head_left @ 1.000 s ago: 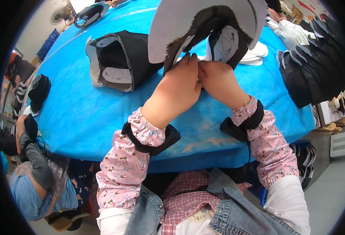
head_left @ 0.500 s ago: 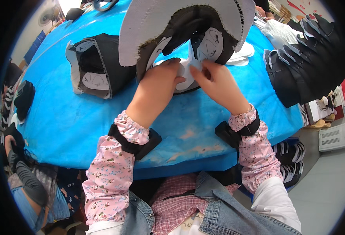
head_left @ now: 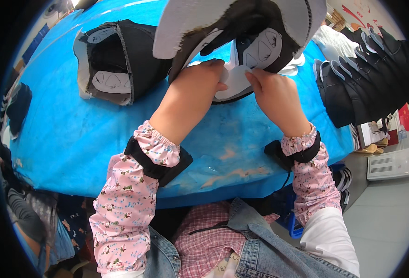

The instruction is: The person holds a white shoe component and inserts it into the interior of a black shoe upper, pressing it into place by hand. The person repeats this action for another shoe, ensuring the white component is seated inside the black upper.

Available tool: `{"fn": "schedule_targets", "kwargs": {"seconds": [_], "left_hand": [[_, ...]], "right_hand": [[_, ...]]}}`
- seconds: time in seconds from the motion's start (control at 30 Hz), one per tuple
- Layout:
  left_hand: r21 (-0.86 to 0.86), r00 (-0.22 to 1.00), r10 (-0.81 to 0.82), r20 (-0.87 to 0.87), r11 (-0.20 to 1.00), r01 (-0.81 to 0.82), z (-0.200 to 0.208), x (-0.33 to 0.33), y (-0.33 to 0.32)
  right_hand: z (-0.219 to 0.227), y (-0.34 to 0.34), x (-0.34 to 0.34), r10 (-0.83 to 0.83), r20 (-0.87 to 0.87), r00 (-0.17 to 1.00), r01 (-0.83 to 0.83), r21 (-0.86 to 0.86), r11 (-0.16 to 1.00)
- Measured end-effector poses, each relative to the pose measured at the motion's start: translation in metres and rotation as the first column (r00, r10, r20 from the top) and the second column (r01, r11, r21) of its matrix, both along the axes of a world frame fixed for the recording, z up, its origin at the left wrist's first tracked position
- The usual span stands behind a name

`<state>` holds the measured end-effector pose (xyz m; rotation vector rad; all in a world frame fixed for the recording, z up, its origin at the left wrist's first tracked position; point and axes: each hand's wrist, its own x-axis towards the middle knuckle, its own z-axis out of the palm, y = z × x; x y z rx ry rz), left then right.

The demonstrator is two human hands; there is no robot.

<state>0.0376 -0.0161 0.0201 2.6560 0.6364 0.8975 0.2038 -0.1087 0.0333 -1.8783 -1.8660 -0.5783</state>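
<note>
A black shoe upper (head_left: 232, 21) with a broad white lining flap (head_left: 183, 28) stands at the top middle, its inside toward me. White oval patches with drawn lines (head_left: 265, 48) sit on its inner sides. My left hand (head_left: 193, 92) is closed at its near left edge, fingertips by a smooth white piece (head_left: 237, 83) that lies inside the near rim. My right hand (head_left: 278, 97) pinches that white piece's right edge between thumb and fingers. Left of them rests a second black upper (head_left: 144, 60), its opening showing similar patches.
Blue sheeting (head_left: 204, 148) covers the table. Several black uppers (head_left: 367, 83) stand nested in a row at the right. Loose white pieces (head_left: 292, 66) lie behind my right hand. A dark item (head_left: 19, 109) rests at the left edge, and another person's arm (head_left: 26, 215) shows at lower left.
My right hand has moved right, away from the left, and more of the white piece shows between them. The whole view has shifted slightly; the second upper appears higher.
</note>
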Motion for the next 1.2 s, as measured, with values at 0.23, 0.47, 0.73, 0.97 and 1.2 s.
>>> {"fn": "schedule_targets", "kwargs": {"seconds": [0.23, 0.47, 0.73, 0.97, 1.2], "left_hand": [[-0.009, 0.996, 0.029, -0.082, 1.000, -0.030, 0.005, 0.001, -0.001], [-0.041, 0.997, 0.022, -0.073, 0.999, -0.025, 0.007, 0.007, -0.005], [0.153, 0.994, 0.068, -0.082, 0.987, -0.055, 0.003, 0.023, -0.009], [0.147, 0.989, 0.023, -0.144, 0.989, -0.002, 0.008, 0.025, -0.009], [0.012, 0.988, 0.021, -0.151, 1.000, -0.020, 0.005, 0.017, -0.008]], "right_hand": [[-0.006, -0.001, 0.005, -0.007, -0.015, 1.000, 0.006, -0.038, 0.999], [-0.017, -0.003, 0.016, -0.001, -0.041, 0.999, -0.002, -0.062, 0.998], [-0.036, 0.000, 0.025, -0.001, -0.077, 0.997, -0.005, -0.076, 0.997], [-0.049, 0.004, 0.027, -0.085, 0.243, 0.966, 0.114, -0.108, 0.988], [-0.021, -0.021, 0.012, -0.107, 0.103, 0.989, 0.131, -0.258, 0.957]]}}
